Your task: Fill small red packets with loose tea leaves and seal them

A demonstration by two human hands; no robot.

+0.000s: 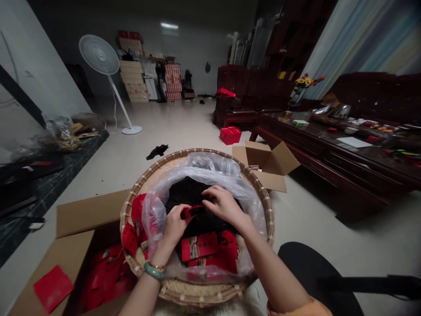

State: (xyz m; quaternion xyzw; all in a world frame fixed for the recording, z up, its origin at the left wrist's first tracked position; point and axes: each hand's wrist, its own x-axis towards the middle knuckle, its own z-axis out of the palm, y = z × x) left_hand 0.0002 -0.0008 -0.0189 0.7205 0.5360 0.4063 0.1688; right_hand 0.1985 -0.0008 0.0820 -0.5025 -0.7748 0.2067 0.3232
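Nearby, an open carton (88,215) (probably red packets (101,276)) flanks the basket (197,295)

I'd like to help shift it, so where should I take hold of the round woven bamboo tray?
Probably at the far side of the bamboo tray's rim, coming from outside with fingers hooked underneath. The raised, bound rim is exposed there, whereas the clear plastic bag drapes over the near side.

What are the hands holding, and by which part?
The left hand pinches a small red packet by its near end. The right hand is at its far end; whether it grips is hard to tell.
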